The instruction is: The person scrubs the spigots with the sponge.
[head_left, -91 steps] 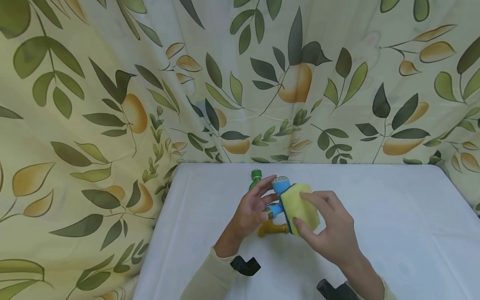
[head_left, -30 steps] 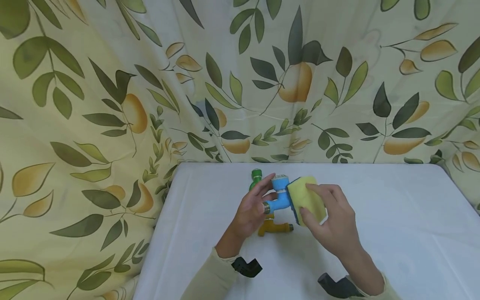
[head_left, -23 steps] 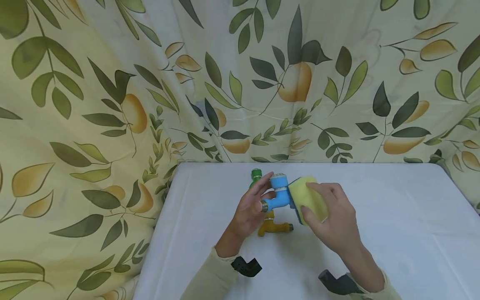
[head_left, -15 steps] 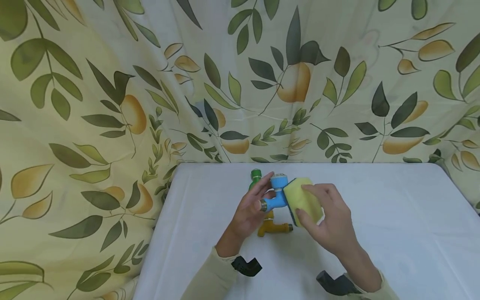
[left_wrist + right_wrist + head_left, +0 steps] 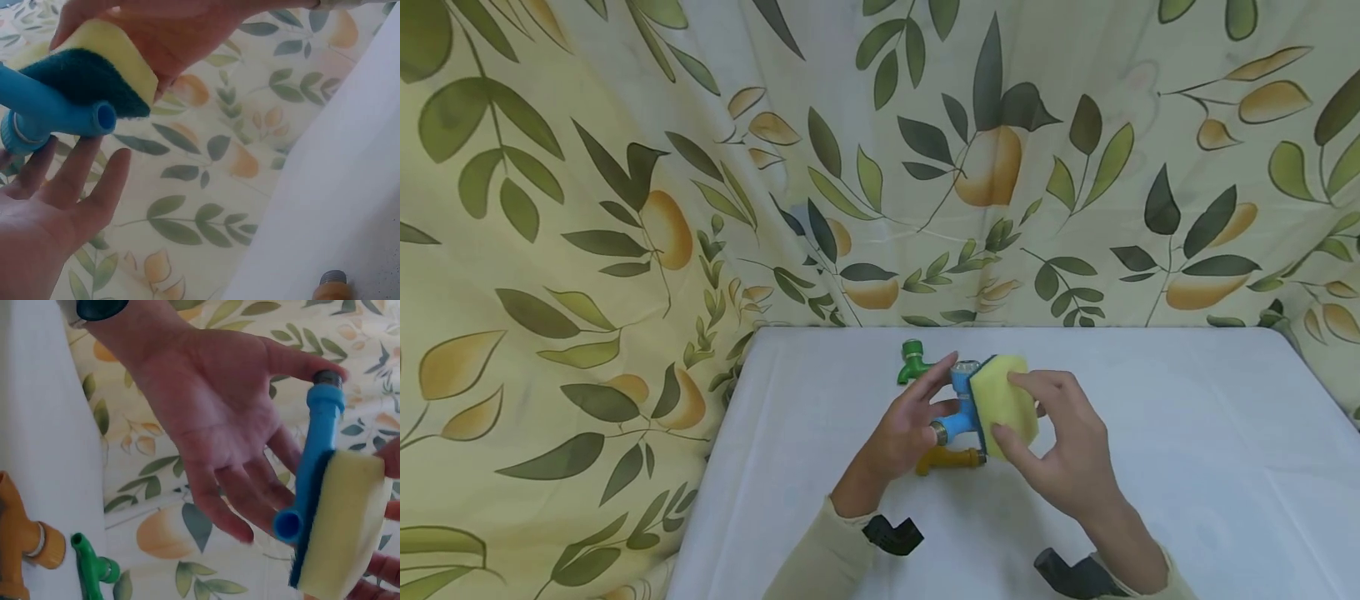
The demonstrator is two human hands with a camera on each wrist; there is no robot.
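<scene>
In the head view my left hand (image 5: 898,429) holds a blue plastic tap (image 5: 957,425) above the table. The right wrist view shows that thumb on the tap's threaded metal end; in the left wrist view the fingers (image 5: 81,175) support it near the round knob. My right hand (image 5: 1067,446) grips a yellow sponge (image 5: 1006,408) between thumb and fingers. The sponge's dark green scouring side (image 5: 87,78) lies against the tap's body and covers part of it.
An orange-yellow tap (image 5: 951,458) lies on the white table (image 5: 1150,458) below the hands, partly hidden. Behind the left hand is a green tap (image 5: 913,362). A leaf-and-fruit patterned curtain (image 5: 1067,208) hangs along the back and left of the table.
The sponge has shifted back and forth along the blue tap, staying in the right hand. The tap has tilted and moved slightly right and down, exposing more of the green tap.
</scene>
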